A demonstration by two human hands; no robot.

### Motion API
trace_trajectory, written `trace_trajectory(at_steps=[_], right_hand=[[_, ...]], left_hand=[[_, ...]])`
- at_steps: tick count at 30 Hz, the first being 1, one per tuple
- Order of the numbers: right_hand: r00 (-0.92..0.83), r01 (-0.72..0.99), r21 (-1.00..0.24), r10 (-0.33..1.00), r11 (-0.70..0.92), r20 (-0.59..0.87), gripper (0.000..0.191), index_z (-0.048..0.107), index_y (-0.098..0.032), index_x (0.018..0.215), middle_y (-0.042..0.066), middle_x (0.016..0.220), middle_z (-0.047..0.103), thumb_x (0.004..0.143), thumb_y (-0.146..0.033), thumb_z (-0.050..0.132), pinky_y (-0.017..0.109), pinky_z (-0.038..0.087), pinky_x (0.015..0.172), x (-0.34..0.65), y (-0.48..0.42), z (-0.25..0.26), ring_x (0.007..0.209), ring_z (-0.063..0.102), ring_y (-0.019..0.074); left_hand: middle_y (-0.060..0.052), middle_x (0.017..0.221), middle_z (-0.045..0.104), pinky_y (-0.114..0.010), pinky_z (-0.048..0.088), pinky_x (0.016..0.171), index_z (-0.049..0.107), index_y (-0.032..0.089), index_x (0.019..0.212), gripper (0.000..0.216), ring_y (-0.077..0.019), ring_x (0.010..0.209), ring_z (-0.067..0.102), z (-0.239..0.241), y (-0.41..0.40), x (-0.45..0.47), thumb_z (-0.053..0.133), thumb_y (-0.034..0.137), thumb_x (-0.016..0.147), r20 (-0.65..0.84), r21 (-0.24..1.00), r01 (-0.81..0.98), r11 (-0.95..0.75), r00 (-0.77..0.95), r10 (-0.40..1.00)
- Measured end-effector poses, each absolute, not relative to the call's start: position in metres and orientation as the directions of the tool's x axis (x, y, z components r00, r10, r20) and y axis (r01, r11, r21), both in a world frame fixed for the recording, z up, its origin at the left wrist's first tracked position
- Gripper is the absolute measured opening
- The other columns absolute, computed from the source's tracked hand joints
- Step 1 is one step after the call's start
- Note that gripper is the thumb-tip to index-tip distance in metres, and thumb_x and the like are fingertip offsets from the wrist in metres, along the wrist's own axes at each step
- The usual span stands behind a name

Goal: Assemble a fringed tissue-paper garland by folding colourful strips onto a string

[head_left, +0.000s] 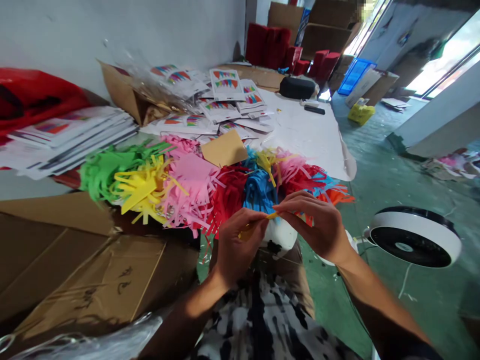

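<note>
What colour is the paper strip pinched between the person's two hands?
Yellow; the strip shows best in the head view.

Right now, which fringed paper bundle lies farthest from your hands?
The green bundle, at the row's left end past the yellow bundle; the blue bundle lies just above the left hand and right hand pinching a yellow strip.

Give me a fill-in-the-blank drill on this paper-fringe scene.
1. The left hand and right hand pinch a paper strip coloured ___.
2. The leftmost fringe pile is ___.
3. The white fan stands on the ___.
Missing words: yellow; green; floor.
</note>
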State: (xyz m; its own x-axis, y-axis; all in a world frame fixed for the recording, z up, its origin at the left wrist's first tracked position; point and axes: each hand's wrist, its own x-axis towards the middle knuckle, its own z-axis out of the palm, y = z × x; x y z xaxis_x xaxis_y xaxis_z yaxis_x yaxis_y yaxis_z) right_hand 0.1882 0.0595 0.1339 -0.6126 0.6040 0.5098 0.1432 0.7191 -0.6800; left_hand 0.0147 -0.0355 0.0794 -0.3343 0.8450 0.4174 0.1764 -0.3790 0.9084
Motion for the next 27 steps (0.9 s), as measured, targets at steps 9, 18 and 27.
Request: trace_trajectory(at_steps=[9,18,27], right_hand=[[-0.577,0.141,-0.595,0.554,0.791,0.6,0.022,0.078,-0.026,0.112,0.003,0.099,0.079,0.095,-0.013,0.073,0.035,0.059,0.082,0.187,0.049,0.132,0.096,0.071,0.0188],[-0.574,0.215,-0.558,0.566,0.802,0.592,0.017,0.077,-0.029,0.104,0.003,0.094,0.078,0.096,-0.016,0.07,0.042,0.059,0.084,0.193,0.044,0.13,0.098,0.071,0.0237],[-0.551,0.245,-0.581,0.605,0.776,0.575,0.016,0.072,-0.028,0.105,0.004,0.097,0.076,0.097,-0.015,0.068,0.043,0.058,0.088,0.199,0.041,0.124,0.101,0.068,0.023]], left_hand=[[-0.001,0.088,0.074,-0.022,0.053,0.072,0.077,0.02,0.098,0.008,-0.0112,0.08,0.069,0.082,-0.04,0.016,0.072,0.015,0.095,0.515,0.852,0.309,-0.423,-0.343,0.786],[-0.003,0.093,0.077,-0.028,0.057,0.078,0.079,0.022,0.102,0.014,-0.0162,0.084,0.072,0.08,-0.038,0.021,0.071,0.013,0.094,0.541,0.827,0.346,-0.443,-0.277,0.794],[-0.003,0.094,0.078,-0.027,0.058,0.077,0.08,0.022,0.105,0.012,-0.0146,0.084,0.073,0.081,-0.036,0.026,0.078,0.02,0.093,0.531,0.839,0.306,-0.449,-0.282,0.799]])
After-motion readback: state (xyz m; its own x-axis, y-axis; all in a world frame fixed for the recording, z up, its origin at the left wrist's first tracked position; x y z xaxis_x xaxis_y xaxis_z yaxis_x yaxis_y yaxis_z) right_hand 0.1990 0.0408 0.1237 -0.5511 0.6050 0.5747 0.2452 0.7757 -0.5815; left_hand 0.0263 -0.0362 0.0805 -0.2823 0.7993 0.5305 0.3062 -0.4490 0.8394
